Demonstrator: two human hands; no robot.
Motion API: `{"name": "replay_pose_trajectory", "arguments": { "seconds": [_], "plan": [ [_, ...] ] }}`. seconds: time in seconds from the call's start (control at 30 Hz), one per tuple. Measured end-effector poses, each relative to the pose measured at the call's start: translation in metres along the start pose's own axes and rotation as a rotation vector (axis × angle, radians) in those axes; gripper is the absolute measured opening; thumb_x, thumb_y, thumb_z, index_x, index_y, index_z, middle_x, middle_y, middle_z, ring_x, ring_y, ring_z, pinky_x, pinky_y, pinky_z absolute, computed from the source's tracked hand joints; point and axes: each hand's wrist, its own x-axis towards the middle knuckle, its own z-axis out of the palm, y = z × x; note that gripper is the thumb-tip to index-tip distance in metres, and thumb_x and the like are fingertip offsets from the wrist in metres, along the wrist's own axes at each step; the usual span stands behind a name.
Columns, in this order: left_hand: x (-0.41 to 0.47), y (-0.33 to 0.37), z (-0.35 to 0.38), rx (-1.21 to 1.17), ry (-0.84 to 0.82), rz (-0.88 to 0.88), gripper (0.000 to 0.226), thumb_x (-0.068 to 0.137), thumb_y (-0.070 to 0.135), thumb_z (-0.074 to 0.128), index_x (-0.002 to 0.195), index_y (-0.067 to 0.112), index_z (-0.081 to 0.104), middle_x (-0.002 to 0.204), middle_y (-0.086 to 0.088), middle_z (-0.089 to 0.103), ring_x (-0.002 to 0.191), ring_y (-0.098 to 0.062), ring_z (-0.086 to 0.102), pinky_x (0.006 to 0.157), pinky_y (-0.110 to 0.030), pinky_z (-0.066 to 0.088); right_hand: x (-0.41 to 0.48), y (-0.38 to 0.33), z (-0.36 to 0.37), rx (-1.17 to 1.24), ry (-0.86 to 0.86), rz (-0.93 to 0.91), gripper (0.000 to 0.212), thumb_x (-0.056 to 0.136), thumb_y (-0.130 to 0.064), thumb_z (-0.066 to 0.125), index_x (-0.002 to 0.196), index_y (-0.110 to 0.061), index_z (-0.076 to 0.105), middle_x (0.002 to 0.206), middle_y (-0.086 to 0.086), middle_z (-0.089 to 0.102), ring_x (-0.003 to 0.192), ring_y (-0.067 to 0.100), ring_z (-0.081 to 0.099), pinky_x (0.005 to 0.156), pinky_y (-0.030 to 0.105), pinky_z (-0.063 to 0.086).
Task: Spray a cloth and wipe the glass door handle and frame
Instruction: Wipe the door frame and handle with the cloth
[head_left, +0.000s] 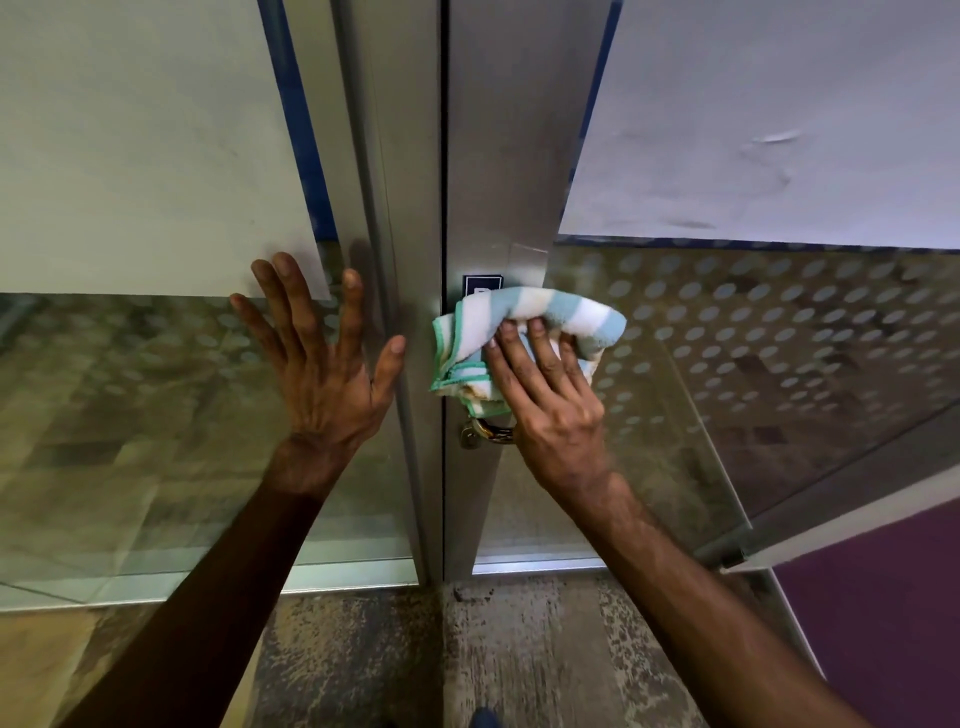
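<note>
Two hands on the door here, and only one is doing the cleaning. Our right hand (545, 395) presses the cloth (524, 338) flat against the metal frame (498, 156), fingers spread over it and gripping a fold, just right of the seam where the two doors meet. Our left hand (322, 364) holds nothing, palm flat and fingers splayed on the left glass (130, 389), bracing us.

For this step we'd say keep the cloth bunched so a thick pad meets the metal, and run it along the frame in long straight strokes rather than little circles. One corner of the cloth hangs loose with a brownish stain on it, so folding to a cleaner face looks worth doing. We can't tell from here whether it's damp.

Stuff in the way: a brass padlock (480, 434) sits right below the cloth, partly hidden by our hand, so strokes downward would bump into it and we'd need to work around it. A small dark sticker (483, 283) peeks out just above the cloth. No spray bottle in view. No proper handle visible either, maybe it's under the cloth.
</note>
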Motion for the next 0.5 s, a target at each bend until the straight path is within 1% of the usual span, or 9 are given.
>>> {"name": "replay_pose_trajectory", "arguments": {
  "seconds": [0.1,0.13,0.2,0.27,0.3,0.37,0.4,0.43,0.5],
  "plan": [
    [0.001,0.002,-0.001,0.000,-0.002,0.000,0.076,0.106,0.059,0.030,0.162,0.037,-0.017,0.167,0.004,-0.038,0.157,-0.025,-0.027,0.126,-0.060,-0.009,-0.005,-0.001,-0.002,-0.002,-0.067,-0.009,0.053,0.090,-0.010,0.080,0.140,-0.007,0.063,0.149,0.012,0.057,0.139,0.034,0.053,0.105,0.056,0.052],
    [0.002,0.002,-0.002,0.001,-0.002,-0.001,0.076,0.106,0.060,0.030,0.162,0.037,-0.017,0.167,0.004,-0.038,0.157,-0.025,-0.027,0.126,-0.060,-0.009,-0.007,-0.001,-0.004,-0.005,-0.083,-0.017,0.052,0.089,-0.009,0.079,0.139,-0.007,0.064,0.148,0.011,0.058,0.138,0.033,0.054,0.105,0.055,0.053],
    [0.000,0.002,-0.002,-0.002,-0.007,-0.003,0.077,0.106,0.059,0.030,0.162,0.036,-0.017,0.169,-0.001,-0.035,0.159,-0.030,-0.023,0.125,-0.061,-0.008,-0.009,-0.002,-0.008,0.013,-0.114,-0.031,0.046,0.092,-0.002,0.065,0.137,-0.006,0.065,0.146,0.012,0.061,0.136,0.033,0.056,0.104,0.056,0.053],
    [-0.001,0.003,-0.003,-0.010,-0.016,-0.007,0.077,0.106,0.058,0.031,0.162,0.034,-0.016,0.171,-0.014,-0.020,0.158,-0.044,-0.008,0.125,-0.063,-0.005,-0.009,-0.003,-0.016,0.058,-0.171,-0.023,0.044,0.094,-0.003,0.051,0.134,-0.005,0.067,0.143,0.012,0.063,0.133,0.034,0.059,0.103,0.056,0.054],
    [-0.002,0.003,-0.003,-0.011,-0.019,-0.011,0.077,0.106,0.057,0.032,0.163,0.033,-0.015,0.170,-0.020,-0.012,0.155,-0.050,0.001,0.125,-0.064,-0.004,-0.007,-0.003,-0.020,0.080,-0.210,-0.015,0.042,0.094,-0.004,0.052,0.132,-0.005,0.069,0.141,0.012,0.065,0.132,0.034,0.061,0.103,0.056,0.054],
    [-0.002,0.004,-0.004,-0.006,-0.020,-0.023,0.077,0.107,0.057,0.033,0.164,0.031,-0.012,0.162,-0.030,0.005,0.149,-0.057,0.010,0.125,-0.063,-0.003,-0.005,-0.003,-0.032,0.134,-0.284,0.001,0.038,0.090,-0.005,0.070,0.128,-0.006,0.072,0.136,0.011,0.069,0.129,0.033,0.064,0.103,0.055,0.055],
    [-0.003,0.004,-0.005,-0.005,-0.017,-0.027,0.077,0.107,0.056,0.033,0.164,0.030,-0.011,0.159,-0.032,0.009,0.149,-0.058,0.011,0.125,-0.063,-0.003,-0.004,-0.003,-0.040,0.158,-0.302,0.013,0.040,0.086,-0.007,0.078,0.126,-0.007,0.074,0.134,0.011,0.070,0.127,0.033,0.065,0.102,0.054,0.055],
    [-0.004,0.004,-0.005,-0.004,-0.015,-0.028,0.077,0.107,0.056,0.034,0.164,0.029,-0.010,0.159,-0.032,0.008,0.152,-0.056,0.008,0.125,-0.063,-0.003,-0.004,-0.001,-0.049,0.181,-0.300,0.026,0.041,0.083,-0.008,0.082,0.124,-0.008,0.075,0.132,0.010,0.072,0.125,0.032,0.066,0.101,0.054,0.056],
    [-0.006,0.003,-0.004,-0.005,-0.008,-0.019,0.077,0.106,0.056,0.035,0.165,0.029,-0.008,0.169,-0.025,-0.006,0.160,-0.043,-0.007,0.126,-0.063,-0.003,-0.010,0.003,-0.072,0.270,-0.220,0.077,0.039,0.083,-0.009,0.077,0.123,-0.010,0.076,0.131,0.009,0.072,0.124,0.030,0.068,0.099,0.051,0.058]
  ]
}}
